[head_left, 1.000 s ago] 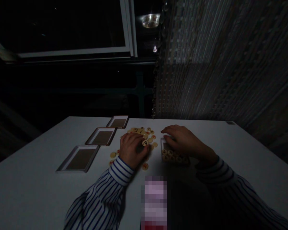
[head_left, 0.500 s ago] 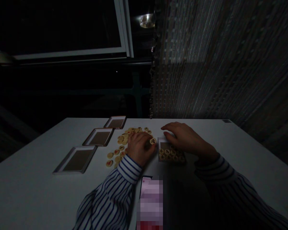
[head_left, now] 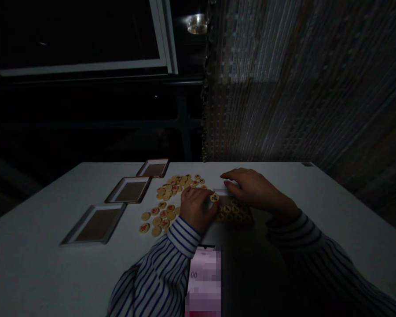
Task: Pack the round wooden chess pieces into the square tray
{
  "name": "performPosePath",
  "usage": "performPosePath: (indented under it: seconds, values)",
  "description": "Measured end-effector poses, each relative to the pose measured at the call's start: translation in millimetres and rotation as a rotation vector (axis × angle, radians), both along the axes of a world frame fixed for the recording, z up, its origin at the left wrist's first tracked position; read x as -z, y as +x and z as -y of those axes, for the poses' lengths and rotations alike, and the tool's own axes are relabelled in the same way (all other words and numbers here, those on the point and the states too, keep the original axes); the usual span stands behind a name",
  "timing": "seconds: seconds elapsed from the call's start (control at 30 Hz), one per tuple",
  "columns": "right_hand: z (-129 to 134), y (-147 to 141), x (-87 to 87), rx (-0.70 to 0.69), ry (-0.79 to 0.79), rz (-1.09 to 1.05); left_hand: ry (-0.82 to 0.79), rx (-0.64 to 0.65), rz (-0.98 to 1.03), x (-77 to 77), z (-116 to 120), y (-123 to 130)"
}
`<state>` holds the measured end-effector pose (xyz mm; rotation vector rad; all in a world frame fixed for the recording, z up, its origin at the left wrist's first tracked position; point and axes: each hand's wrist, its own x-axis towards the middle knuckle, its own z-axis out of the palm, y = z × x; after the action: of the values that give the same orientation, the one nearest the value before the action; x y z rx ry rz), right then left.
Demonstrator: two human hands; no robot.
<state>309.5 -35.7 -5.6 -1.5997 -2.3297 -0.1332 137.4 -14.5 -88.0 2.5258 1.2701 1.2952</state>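
Between thumb and fingertips, my left hand (head_left: 198,208) pinches a round Chinese chess piece (head_left: 214,198) with a dark character on its face. The piece is at the left side of a shallow box (head_left: 221,192), where several dark-marked pieces (head_left: 230,213) lie in rows. My right hand (head_left: 251,187) hovers over the box's far right part, fingers stretched and thumb apart, holding nothing; it hides part of the box. Left of my left hand, loose chess pieces (head_left: 163,214) are spread on the table, some red-marked, some plain side up. More pieces (head_left: 174,185) are heaped behind them.
Three shallow trays stand along the left: a near one (head_left: 97,223), a middle one (head_left: 129,191) and a far one (head_left: 154,169). A phone (head_left: 203,264) lies in front of my left hand on the white table (head_left: 36,259). A bead curtain (head_left: 267,88) hangs behind.
My left hand has moved right with the chess piece, from the loose pieces to the box's left side. My right hand stays nearly in place. The view has shifted slightly.
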Motion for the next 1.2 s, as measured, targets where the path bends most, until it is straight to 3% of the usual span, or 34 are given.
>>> performPosePath:
  seconds: [0.7, 1.2]
  values:
    - [-1.9, -4.2, 14.9, -0.089, -0.226, -0.067, 0.037, -0.017, 0.015, 13.7, 3.3, -4.4]
    - [-3.1, -9.4, 21.3, -0.143, -0.318, -0.240, 0.043, 0.002, 0.031, 11.7, 4.0, -4.1]
